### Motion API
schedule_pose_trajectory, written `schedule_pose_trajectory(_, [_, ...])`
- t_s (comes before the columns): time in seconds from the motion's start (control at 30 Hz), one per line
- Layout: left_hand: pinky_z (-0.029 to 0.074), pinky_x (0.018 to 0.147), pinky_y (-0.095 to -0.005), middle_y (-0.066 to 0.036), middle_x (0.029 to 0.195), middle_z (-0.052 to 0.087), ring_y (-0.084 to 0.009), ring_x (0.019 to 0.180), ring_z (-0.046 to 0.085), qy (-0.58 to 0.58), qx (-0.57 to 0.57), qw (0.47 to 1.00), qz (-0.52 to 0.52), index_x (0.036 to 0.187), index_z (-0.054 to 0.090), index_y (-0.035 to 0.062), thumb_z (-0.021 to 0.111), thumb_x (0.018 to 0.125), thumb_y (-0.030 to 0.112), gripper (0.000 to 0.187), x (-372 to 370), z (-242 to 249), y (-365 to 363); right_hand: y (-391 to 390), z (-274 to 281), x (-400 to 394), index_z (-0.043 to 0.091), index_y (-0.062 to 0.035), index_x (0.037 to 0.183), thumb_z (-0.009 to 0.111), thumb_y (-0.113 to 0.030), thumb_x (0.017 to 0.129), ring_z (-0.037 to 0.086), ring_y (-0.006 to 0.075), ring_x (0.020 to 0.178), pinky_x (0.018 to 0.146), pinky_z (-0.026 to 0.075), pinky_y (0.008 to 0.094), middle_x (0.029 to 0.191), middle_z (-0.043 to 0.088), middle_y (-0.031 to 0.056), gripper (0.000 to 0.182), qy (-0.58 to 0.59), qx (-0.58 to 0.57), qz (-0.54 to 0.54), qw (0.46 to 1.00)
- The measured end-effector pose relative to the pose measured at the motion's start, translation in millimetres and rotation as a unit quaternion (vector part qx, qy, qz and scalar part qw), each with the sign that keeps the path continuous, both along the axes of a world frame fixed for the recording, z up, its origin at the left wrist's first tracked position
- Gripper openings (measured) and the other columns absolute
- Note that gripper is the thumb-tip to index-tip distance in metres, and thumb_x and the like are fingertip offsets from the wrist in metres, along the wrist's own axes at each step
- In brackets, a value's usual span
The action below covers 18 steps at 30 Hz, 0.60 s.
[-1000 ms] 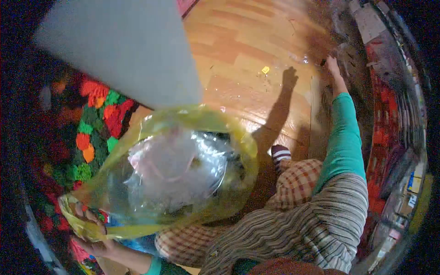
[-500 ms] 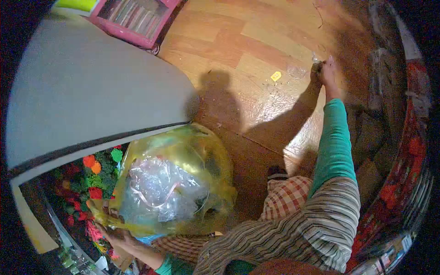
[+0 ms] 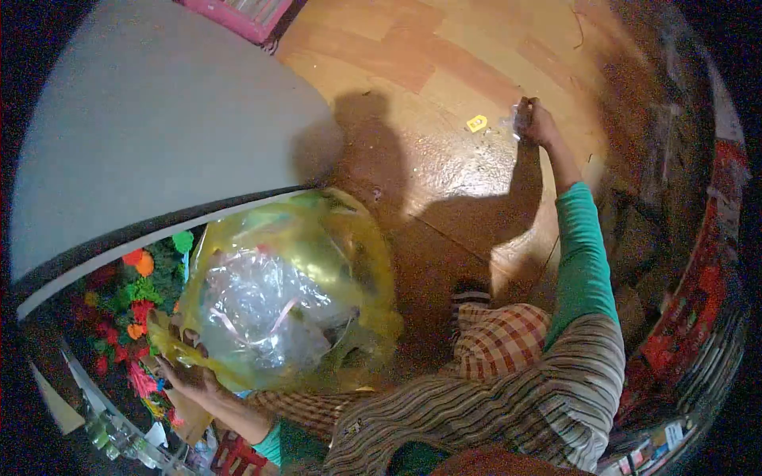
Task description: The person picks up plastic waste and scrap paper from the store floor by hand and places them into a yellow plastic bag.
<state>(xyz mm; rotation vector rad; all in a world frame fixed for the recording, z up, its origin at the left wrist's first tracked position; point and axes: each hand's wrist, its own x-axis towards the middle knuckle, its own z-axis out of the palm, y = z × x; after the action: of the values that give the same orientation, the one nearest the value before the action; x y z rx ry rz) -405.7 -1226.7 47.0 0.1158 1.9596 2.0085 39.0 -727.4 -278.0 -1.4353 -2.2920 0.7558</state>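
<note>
Yellow bag: a translucent yellow plastic bag (image 3: 317, 262) fills the lower middle of the frame, its mouth open toward the camera.
Bag contents: crumpled clear plastic (image 3: 254, 305) with a thin pink ribbon lies inside.
Left hand: the left hand (image 3: 182, 369), at lower left, is closed on the bag's rim, fingers curled over the yellow edge.
Right hand: the right hand (image 3: 536, 123), at upper right with the arm stretched out in a green sleeve, is pinched shut on a small piece of clear plastic (image 3: 517, 119) at the floor.
Floor: a glossy wooden floor (image 3: 444, 71) carries a small yellow scrap (image 3: 476, 123) just left of the right hand.
Left side: a grey tabletop (image 3: 159, 127) covers the upper left; a red, orange and green rug (image 3: 135, 309) shows below it.
</note>
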Motion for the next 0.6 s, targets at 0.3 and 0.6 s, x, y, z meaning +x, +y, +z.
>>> schedule_pose_trajectory(0.3, [0.047, 0.062, -0.0267, -0.014, 0.114, 0.042, -0.0203, 0.085, 0.048, 0.039, 0.019, 0.999, -0.006, 0.121, 0.03, 0.0004, 0.044, 0.082, 0.033, 0.052, 10.6, 17.6, -8.5, -14.3, 5.9, 0.1, 0.06, -0.011, 0.086, 0.05, -0.021, 0.075, 0.056, 0.0298, 0.067, 0.06, 0.045, 0.0358, 0.081, 0.06, 0.0129, 0.018, -0.245, 0.097, 0.02, 0.964])
schedule_pose_trajectory(0.6, [0.044, 0.061, -0.0238, -0.015, 0.112, 0.044, -0.0207, 0.089, 0.047, 0.393, -0.149, 0.901, -0.107, 0.12, 0.032, -0.0009, 0.046, 0.082, 0.033, 0.053, 29.6, 11.4, -1.7, -56.5, 54.5, -97.2, 0.055, -0.0074, 0.084, 0.049, -0.012, 0.069, 0.049, 0.032, 0.081, 0.072, 0.042, 0.0363, 0.087, 0.052, 0.0126, 0.017, 0.054, -0.158, 0.102, 0.981])
